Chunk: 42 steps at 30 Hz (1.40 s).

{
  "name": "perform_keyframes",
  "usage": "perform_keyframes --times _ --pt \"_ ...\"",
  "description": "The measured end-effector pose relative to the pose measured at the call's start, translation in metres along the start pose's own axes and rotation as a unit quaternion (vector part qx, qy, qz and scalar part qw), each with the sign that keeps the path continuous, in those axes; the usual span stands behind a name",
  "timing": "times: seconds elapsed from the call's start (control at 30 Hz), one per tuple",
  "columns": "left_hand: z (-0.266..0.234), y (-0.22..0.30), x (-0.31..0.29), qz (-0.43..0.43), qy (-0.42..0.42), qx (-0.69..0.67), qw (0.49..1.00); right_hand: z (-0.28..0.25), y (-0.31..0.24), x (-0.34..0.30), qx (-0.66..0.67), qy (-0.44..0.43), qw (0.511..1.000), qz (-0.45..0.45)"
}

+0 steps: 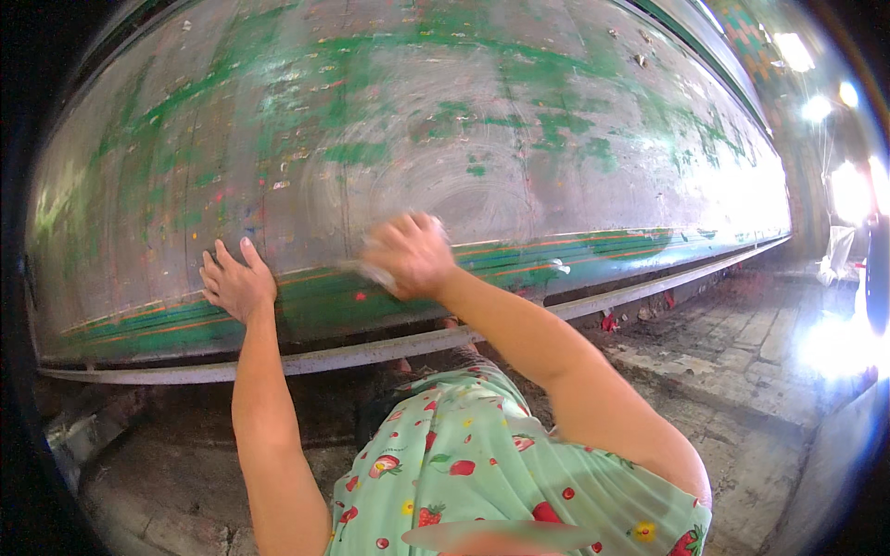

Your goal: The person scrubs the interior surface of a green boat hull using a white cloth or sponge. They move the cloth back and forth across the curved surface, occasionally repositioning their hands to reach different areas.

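My left hand point(239, 283) rests with fingers spread on the near part of a long grey table point(311, 208) with worn green patches. To its right, my right hand point(413, 254) is blurred by motion and curled over a whitish wad point(377, 275), which looks like a crumpled cloth and shows at the edges of the palm. The hand presses it against the surface just above the green border strip point(519, 264) with its thin orange lines. Faint swirling smear marks curve across the tabletop beyond this hand.
A narrow metal rail point(593, 304) runs along the table's near edge, in front of my body. A small white scrap point(559, 266) lies on the green strip. Red scraps point(609, 322) lie below the rail, by the brick floor point(723, 334). A whitish bag point(837, 252) hangs at the right.
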<state>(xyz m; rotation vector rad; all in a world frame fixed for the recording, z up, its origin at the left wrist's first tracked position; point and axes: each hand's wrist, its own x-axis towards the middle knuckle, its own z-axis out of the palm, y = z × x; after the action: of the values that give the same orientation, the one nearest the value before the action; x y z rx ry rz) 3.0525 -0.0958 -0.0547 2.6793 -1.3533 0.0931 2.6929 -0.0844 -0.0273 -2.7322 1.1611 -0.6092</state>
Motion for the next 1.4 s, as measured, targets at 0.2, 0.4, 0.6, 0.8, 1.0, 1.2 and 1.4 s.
perform_keyframes --times 0.2,0.4,0.6,0.8,1.0,1.2,1.4 --pt "0.008 -0.003 0.001 -0.003 0.002 0.003 1.000 -0.098 0.135 -0.100 -0.020 0.029 0.999 0.032" --pt "0.015 -0.012 0.000 0.012 0.022 0.023 0.999 -0.074 0.292 0.006 -0.116 0.041 0.990 0.064" --pt "0.005 -0.014 -0.004 0.027 0.019 0.012 0.999 -0.061 0.449 0.149 -0.165 0.044 0.983 0.073" --pt "0.003 -0.010 -0.007 0.031 0.033 -0.011 0.999 -0.032 0.488 0.279 -0.254 0.083 0.894 0.361" --pt "-0.001 -0.001 -0.006 0.016 0.040 -0.009 0.999 0.029 0.270 0.322 -0.161 -0.012 0.964 0.210" --pt "-0.001 0.001 -0.004 0.008 0.044 -0.042 0.998 0.047 0.025 0.225 -0.018 -0.044 0.999 -0.010" --pt "-0.009 0.002 -0.004 0.001 0.018 -0.040 0.999 0.002 0.010 0.037 0.047 -0.049 0.989 -0.129"
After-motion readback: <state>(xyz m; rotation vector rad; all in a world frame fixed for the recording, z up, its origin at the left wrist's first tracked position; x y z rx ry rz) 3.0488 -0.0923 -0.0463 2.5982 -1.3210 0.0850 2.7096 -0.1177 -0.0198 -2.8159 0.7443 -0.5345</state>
